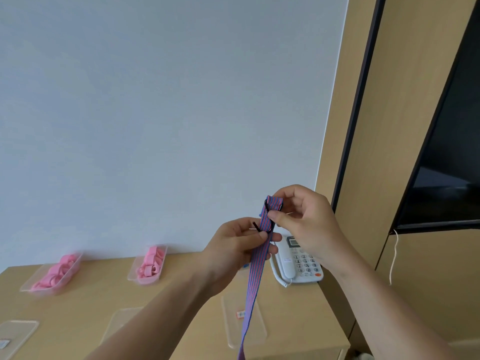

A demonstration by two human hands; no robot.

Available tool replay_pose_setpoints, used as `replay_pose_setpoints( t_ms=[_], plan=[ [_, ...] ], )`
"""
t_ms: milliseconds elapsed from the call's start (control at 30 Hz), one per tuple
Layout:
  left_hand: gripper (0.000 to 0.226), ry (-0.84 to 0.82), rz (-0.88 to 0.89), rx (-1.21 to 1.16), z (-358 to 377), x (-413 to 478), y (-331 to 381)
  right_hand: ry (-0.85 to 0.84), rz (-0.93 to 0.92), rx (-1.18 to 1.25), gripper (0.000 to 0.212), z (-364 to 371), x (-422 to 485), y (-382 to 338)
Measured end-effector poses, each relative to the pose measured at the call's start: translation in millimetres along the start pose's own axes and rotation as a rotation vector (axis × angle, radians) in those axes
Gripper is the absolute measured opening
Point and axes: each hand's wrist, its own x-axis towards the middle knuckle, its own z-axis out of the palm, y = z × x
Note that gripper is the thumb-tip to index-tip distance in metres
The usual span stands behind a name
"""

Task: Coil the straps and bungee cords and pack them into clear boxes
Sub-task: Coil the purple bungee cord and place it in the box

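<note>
Two clear plastic boxes [53, 275] [148, 266] of pink straps sit on the wooden desk [181, 302]. Left hand [239, 246] pinches the blue-and-red striped strap [255, 271] held up mid-air; right hand [301, 219] grips its folded top. White telephone [298, 263] behind, label unreadable.

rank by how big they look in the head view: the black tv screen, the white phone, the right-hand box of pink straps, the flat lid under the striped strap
1. black tv screen, by far the largest.
2. flat lid and white phone look alike; the lid is nearer, so unranked.
3. box of pink straps, smallest, also farthest back.
</note>
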Motion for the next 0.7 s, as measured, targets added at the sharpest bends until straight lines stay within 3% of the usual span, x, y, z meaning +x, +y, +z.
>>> replay_pose_setpoints(
  t_ms=[67, 233, 400, 533, 700],
  plan=[
    [0.012, 0.073, -0.01, -0.011, 2.0, 0.5, -1.9, 0.032, -0.029, -0.024, 0.026, 1.8, 0.8, 0.3],
    [0.027, 0.242, -0.079, 0.033, 6.5, 3.5, -0.7, 0.183, -0.191, -0.136, 0.028, 11.5, -1.8, 6.3],
    [0.035, 0.227, -0.138, -0.144, -0.7, 7.7, 6.0, 0.305, -0.498, -0.299, 0.022, 23.3, -10.2, 18.5],
    [0.033, 0.234, -0.117, -0.229, -7.9, 11.7, 11.6, 0.257, -0.695, -0.426, 0.025, 29.8, -15.1, 33.4],
    [0.034, 0.222, -0.014, -0.156, -16.1, 9.7, 10.8, 0.167, -0.707, -0.511, 0.019, 34.6, -24.8, 44.3]
  ],
)
